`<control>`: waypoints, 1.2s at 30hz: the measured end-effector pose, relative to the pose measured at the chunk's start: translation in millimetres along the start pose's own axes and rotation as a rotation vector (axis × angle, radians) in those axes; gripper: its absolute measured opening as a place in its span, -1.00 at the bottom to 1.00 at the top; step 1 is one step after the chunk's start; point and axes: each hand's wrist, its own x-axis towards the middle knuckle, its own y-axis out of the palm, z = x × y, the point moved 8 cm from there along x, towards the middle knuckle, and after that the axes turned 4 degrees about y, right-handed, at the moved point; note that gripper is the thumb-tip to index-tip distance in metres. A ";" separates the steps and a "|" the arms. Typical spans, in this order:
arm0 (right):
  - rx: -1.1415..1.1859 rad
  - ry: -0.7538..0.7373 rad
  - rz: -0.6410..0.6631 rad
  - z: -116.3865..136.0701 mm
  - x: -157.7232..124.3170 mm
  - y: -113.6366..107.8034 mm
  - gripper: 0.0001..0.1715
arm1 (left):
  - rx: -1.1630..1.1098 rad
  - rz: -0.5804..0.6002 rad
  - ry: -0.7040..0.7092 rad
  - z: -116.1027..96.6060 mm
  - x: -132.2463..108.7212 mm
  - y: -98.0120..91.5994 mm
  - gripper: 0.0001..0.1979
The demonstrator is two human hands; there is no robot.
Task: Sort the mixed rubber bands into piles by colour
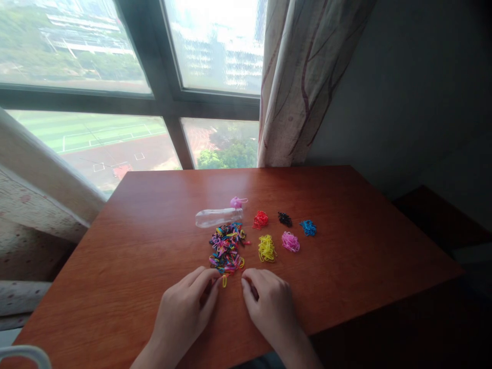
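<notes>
A mixed pile of small coloured rubber bands (226,248) lies mid-table. My left hand (186,307) rests palm down just below it, fingers curled, fingertips beside a loose yellow band (224,280). My right hand (267,302) lies next to it, fingers bent, tips near the pile's lower edge. What either hand pinches, if anything, is hidden. Sorted small heaps lie to the right: red (260,220), yellow (266,248), pink (290,241), black (285,219), blue (308,227).
A clear plastic bottle (217,217) lies on its side above the pile, a pink cap (237,202) beside it. The brown wooden table (154,241) stands against a window with a curtain (303,77). A white rim (23,353) shows at the bottom left.
</notes>
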 end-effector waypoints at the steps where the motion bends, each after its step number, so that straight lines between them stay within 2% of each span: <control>1: 0.010 0.001 0.008 1.6 -0.5 1.5 -0.82 | -0.013 -0.003 0.002 0.1 0.0 -0.2 -0.87; 4: 0.057 0.015 0.038 9.1 -2.0 8.3 -0.92 | -0.058 -0.009 -0.002 0.8 0.0 -1.0 -0.89; 7: 0.076 0.043 0.053 16.5 -2.5 15.4 -0.87 | -0.099 -0.019 -0.011 1.5 -0.5 -2.1 -0.90; 10: 0.068 0.048 0.037 20.6 -2.0 17.7 -0.95 | -0.126 -0.025 -0.016 2.5 -1.7 -1.8 -0.91; 14: 0.082 0.029 0.017 20.7 -1.4 16.0 -0.88 | -0.140 -0.008 -0.018 3.7 -3.6 0.7 -0.91; 26: 0.073 0.056 -0.010 16.5 -2.2 14.8 -0.87 | -0.156 -0.038 -0.041 4.1 5.5 -5.0 -0.92; 29: 0.066 0.050 0.001 17.5 -1.8 14.7 -0.87 | -0.100 -0.005 -0.027 -0.6 22.6 -5.8 -0.89; 32: 0.069 0.053 0.002 16.7 -1.6 15.1 -0.85 | -0.014 0.057 -0.003 -10.1 55.2 -4.1 -0.83; 36: 0.076 0.063 -0.009 14.2 -2.4 17.1 -0.86 | 0.147 0.258 0.028 -21.0 106.2 17.4 -0.80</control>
